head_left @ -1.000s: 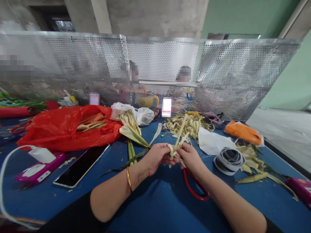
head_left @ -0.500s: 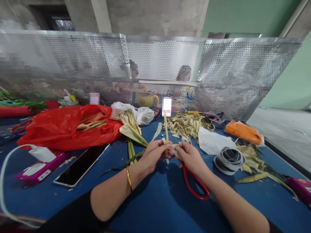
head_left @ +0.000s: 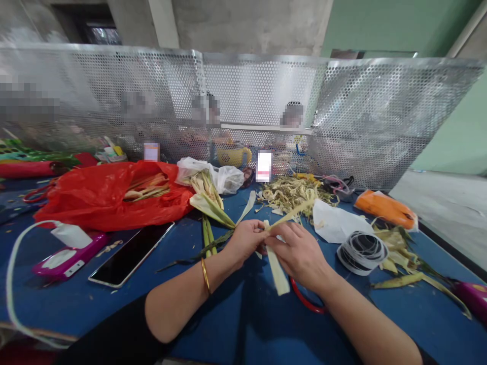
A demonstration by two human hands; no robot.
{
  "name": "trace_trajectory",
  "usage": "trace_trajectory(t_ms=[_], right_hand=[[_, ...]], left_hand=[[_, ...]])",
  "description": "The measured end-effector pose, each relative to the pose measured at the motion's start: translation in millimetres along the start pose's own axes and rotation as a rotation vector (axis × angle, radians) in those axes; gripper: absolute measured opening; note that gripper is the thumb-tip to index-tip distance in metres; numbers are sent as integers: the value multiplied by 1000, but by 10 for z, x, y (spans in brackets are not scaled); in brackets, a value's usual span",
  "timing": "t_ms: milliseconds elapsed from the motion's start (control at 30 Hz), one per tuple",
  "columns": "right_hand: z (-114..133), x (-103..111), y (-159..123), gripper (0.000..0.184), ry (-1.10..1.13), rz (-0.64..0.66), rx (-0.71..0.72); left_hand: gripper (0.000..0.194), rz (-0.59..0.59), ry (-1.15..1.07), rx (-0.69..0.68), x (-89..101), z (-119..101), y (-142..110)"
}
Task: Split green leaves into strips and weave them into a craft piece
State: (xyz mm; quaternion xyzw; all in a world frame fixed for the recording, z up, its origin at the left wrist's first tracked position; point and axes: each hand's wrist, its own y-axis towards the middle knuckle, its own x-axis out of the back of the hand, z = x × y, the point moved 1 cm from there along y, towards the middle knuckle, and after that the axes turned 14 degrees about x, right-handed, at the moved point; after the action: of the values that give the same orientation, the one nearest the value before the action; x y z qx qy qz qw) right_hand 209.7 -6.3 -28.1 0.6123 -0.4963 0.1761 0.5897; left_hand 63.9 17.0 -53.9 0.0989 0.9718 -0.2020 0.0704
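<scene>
Both my hands meet over the middle of the blue table (head_left: 236, 314). My left hand (head_left: 245, 241), with a gold bangle on its wrist, is closed in a pinch on a pale yellow leaf strip (head_left: 276, 263). My right hand (head_left: 299, 253) is closed on the same strip. One end of the strip hangs down toward me; another thin end (head_left: 294, 213) points up and to the right. A red loop, perhaps scissor handles (head_left: 304, 300), lies under my right wrist. Green and yellow leaves (head_left: 209, 205) lie just beyond my left hand.
A red plastic bag (head_left: 102, 195) holds leaf stalks at the left. A phone (head_left: 131, 253) and a pink device (head_left: 66, 256) with a white cable lie near it. Leaf scraps (head_left: 291, 192), white paper (head_left: 335, 220), a tape roll (head_left: 361, 251) and an orange packet (head_left: 384, 208) lie right. A perforated metal screen (head_left: 258, 96) stands behind, people beyond it.
The strip's upper end has swung from upright to pointing right. A length of strip now hangs below my hands. My right hand has moved down and over the left.
</scene>
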Motion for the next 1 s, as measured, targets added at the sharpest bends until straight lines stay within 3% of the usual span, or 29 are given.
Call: trace_trajectory(t_ms=[100,167,300,500,733,1000], right_hand=[[-9,15,-3,22,-105,-8,47],[-46,-9,-24,21,-158,11,-39],[-148,-84,-91,22,-186,51,-354],[-206,-142,-125,31,130,111,-850],[-203,-174,-114,33,230,80,-960],[-246,-127,-102,38,376,132,-1033]], left_hand=[[15,71,83,3,-28,28,-16],[13,107,136,10,-36,35,-22],[28,176,165,19,-27,7,-38],[33,224,219,-46,-55,-25,-83],[25,95,238,-97,-87,122,-10],[32,83,124,-83,-79,84,-34]])
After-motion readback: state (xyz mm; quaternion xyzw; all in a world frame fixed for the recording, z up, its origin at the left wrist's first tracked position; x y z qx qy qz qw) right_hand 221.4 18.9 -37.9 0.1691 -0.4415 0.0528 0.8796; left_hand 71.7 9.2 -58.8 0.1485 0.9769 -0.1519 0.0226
